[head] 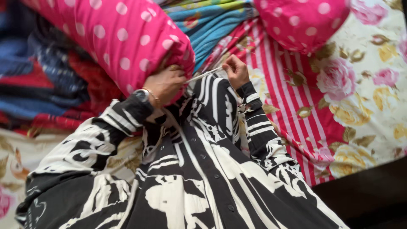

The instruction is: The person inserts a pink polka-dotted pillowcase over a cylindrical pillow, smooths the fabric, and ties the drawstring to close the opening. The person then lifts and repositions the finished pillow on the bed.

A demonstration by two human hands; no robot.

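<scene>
Pillow (pixel 123 38) in pink with white dots fills the upper left of the frame, its open end bunched under your left hand (pixel 165 85), which is clenched on the fabric. Your right hand (pixel 235 70), just right of it, pinches a pale cord (pixel 204 74) stretched between both hands, over the floral bed sheet (pixel 364 106).

To your right lies a second pink polka-dot pillow (pixel 303 21) on a floral bedsheet (pixel 364 97) with pink stripes. A blue striped cloth (pixel 212 25) sits between, and dark patterned blankets (pixel 46 85) bunch at your left.
</scene>
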